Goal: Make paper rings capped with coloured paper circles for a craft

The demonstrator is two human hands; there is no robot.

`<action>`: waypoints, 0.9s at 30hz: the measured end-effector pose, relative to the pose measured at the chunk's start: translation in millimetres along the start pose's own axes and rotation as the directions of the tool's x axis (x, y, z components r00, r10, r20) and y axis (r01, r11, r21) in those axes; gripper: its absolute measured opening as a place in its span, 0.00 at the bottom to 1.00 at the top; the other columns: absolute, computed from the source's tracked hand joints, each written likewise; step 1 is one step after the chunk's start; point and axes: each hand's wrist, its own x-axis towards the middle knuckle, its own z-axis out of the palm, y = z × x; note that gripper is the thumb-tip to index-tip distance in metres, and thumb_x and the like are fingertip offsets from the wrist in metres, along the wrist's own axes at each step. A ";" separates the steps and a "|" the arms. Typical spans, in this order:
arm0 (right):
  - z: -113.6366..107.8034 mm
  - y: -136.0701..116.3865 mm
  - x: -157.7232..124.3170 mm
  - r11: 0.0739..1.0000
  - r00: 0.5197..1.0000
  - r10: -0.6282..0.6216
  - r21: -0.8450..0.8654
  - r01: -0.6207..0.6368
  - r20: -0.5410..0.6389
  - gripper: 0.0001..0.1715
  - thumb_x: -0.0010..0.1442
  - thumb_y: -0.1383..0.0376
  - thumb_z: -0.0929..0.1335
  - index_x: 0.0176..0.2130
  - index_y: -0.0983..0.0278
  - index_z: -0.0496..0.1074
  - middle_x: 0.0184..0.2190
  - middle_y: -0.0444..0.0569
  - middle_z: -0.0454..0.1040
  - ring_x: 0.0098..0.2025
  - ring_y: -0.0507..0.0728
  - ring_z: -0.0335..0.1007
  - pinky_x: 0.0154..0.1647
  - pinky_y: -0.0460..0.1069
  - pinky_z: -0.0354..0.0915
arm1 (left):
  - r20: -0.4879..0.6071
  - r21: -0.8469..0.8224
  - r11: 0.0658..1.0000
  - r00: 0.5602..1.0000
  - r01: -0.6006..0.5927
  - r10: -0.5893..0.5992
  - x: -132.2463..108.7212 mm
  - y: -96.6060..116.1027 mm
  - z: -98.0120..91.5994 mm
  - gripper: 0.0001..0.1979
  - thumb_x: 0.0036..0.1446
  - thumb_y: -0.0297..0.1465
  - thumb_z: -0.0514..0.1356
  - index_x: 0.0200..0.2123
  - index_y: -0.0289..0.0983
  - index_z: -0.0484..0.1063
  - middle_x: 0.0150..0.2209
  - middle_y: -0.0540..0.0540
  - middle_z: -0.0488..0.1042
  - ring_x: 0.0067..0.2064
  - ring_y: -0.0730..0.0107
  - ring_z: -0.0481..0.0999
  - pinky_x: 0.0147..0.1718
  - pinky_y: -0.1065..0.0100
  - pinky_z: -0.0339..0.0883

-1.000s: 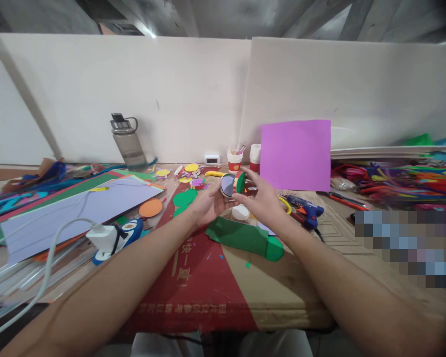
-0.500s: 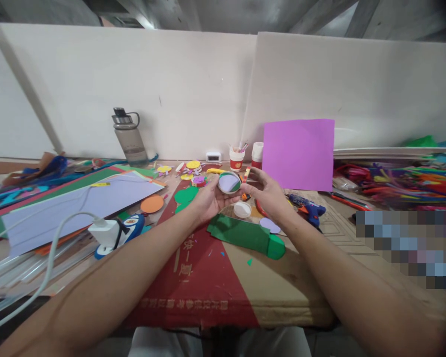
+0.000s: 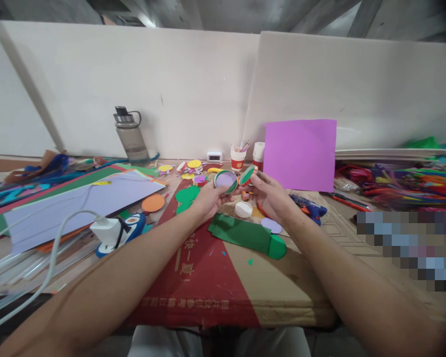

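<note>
My left hand [image 3: 205,199] grips a round disc [image 3: 226,180] with a lilac face and a green and white rim, held up above the table. My right hand [image 3: 270,197] pinches a smaller green disc [image 3: 247,175] with a red edge, tilted, just right of the lilac one. The two discs sit nearly touching. Below my hands lie a folded green foam piece [image 3: 245,235], a white round cap [image 3: 243,209] and a lilac paper circle [image 3: 271,225] on the cardboard [image 3: 282,277].
A purple sheet [image 3: 300,153] leans on the wall, with paper cups [image 3: 238,158] beside it. A water bottle [image 3: 129,135] stands at the back left. A blue glue gun [image 3: 309,208] lies right, pipe cleaners [image 3: 401,181] farther right. Coloured sheets [image 3: 82,203] and a white charger [image 3: 106,230] lie left.
A second ago the discs stood on edge. Half a second ago only the lilac disc showed, held by both hands. Now the green disc is apart again in my right hand, beside it.
</note>
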 end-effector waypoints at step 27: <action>-1.1 7.0 1.0 0.995 0.998 -0.043 -0.085 0.047 0.052 0.25 0.47 0.55 0.77 0.43 0.58 0.72 0.39 0.45 0.75 0.33 0.52 0.71 0.33 0.48 0.68 | 0.027 -0.055 0.998 0.999 0.021 -0.019 -0.4 0.6 0.2 0.08 0.54 0.25 0.57 0.38 0.31 0.71 0.33 0.41 0.78 0.31 0.66 0.79 0.24 0.71 0.68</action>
